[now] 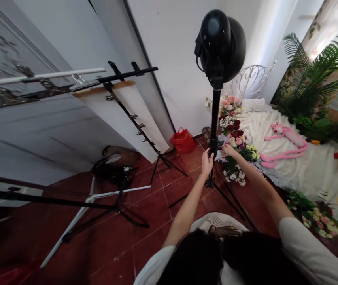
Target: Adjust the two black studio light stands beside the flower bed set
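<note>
A black light stand (216, 107) rises in front of me, with a round black lamp head (220, 45) on top and its legs spread on the floor. My left hand (207, 161) is closed around the pole at about mid-height. On the pole's right side, my right hand (228, 151) has its fingers bent at the dark fitting, pinching something too small to make out. Flowers (234, 134) in pink, dark red and white stand just behind and right of the hands.
Left are backdrop stands with clamps (47, 85), a white tripod leg (65, 237) and a dark bag (112, 168). A red bag (183, 141) sits by the wall. At right, a bed (320, 162) holds a pink plush toy (295, 142); palm leaves (331, 51) rise behind.
</note>
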### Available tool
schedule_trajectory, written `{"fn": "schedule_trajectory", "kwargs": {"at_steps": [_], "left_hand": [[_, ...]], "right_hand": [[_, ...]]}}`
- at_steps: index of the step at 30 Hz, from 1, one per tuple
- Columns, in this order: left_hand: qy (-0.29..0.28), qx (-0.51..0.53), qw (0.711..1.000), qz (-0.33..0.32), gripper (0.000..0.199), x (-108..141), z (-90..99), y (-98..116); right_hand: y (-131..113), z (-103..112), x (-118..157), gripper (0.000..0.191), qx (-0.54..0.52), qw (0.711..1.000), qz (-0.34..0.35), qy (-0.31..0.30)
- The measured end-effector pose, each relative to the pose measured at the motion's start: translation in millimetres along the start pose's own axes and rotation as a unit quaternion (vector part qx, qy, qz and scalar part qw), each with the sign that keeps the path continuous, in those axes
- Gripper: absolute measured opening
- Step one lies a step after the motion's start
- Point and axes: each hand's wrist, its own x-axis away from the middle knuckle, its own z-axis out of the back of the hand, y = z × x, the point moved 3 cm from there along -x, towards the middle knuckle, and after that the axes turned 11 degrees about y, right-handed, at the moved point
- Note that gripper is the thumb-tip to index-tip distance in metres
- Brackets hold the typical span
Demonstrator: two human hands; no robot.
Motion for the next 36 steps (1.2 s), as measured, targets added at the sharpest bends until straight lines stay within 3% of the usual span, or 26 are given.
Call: {"fn": "schedule_trajectory", "kwargs": {"at_steps": [4,8,10,13,18,23,26,30,36], "left_hand": [[-0.015,-0.016,1.0,0.022,0.051,-10.0,-14.6,-2.5],[-0.02,-0.036,0.999,0.019,0.05,-13.1,-18.2,-5.9],[-0.023,-0.044,0.999,0.011,0.048,-13.3,-17.1,-6.8],[-0.019,-0.056,0.998,0.009,0.046,-13.2,-15.5,-7.6],[-0.006,-0.059,0.998,0.015,0.049,-12.6,-16.3,-8.2],[-0.007,-0.05,0.999,0.02,0.048,-12.0,-16.3,-10.0],[-0.012,-0.039,0.999,0.025,0.047,-11.7,-16.1,-11.8],[-0.024,-0.017,0.999,0.019,0.045,-10.6,-17.4,-10.9],[-0.014,-0.013,1.0,0.019,0.044,-9.1,-16.3,-4.6]], "right_hand": [[-27.0,18.4,-24.3,0.011,0.07,0.992,-0.026,-0.1],[-40.5,18.3,-30.7,0.022,0.124,0.978,-0.019,-0.168],[-47.1,15.8,-33.2,0.028,0.172,0.966,0.028,-0.191],[-55.6,13.4,-36.2,0.03,0.257,0.934,0.153,-0.194],[-38.1,10.8,-22.7,0.027,0.352,0.856,0.364,-0.108],[0.9,11.2,10.6,0.017,0.248,0.859,0.447,0.035],[6.8,2.5,28.0,0.02,0.157,0.878,0.446,0.075],[-0.8,-19.7,38.9,0.027,0.051,0.909,0.393,0.127],[-30.6,-28.0,46.3,0.028,0.002,0.924,0.342,0.17]]}}
